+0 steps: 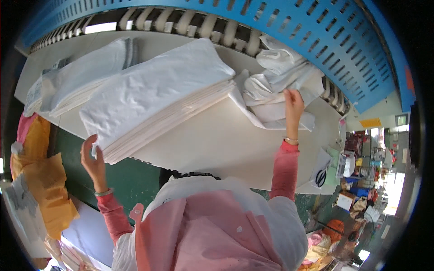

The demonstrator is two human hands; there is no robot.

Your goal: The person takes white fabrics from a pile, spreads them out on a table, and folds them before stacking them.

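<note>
A long, thick stack of flat white fabric layers (156, 79) lies slantwise across the pale table. At its left near corner is my left hand (94, 160), thumb and fingers apart and curved beside the edge; it appears to touch the corner. To the right, a crumpled heap of white fabric (271, 83) rests against the far side of the table. My right hand (294, 106) has its fingers pinched together on a fold of this heap. One white strip trails from the heap back toward the stack's right end.
Another white stack (86, 74), partly under clear plastic, sits at the table's left. A slotted blue guard (312, 31) and a row of pale rollers (185, 20) border the far side. Black-handled scissors (320, 178) lie at the right edge. Orange-yellow material (54, 189) hangs at left.
</note>
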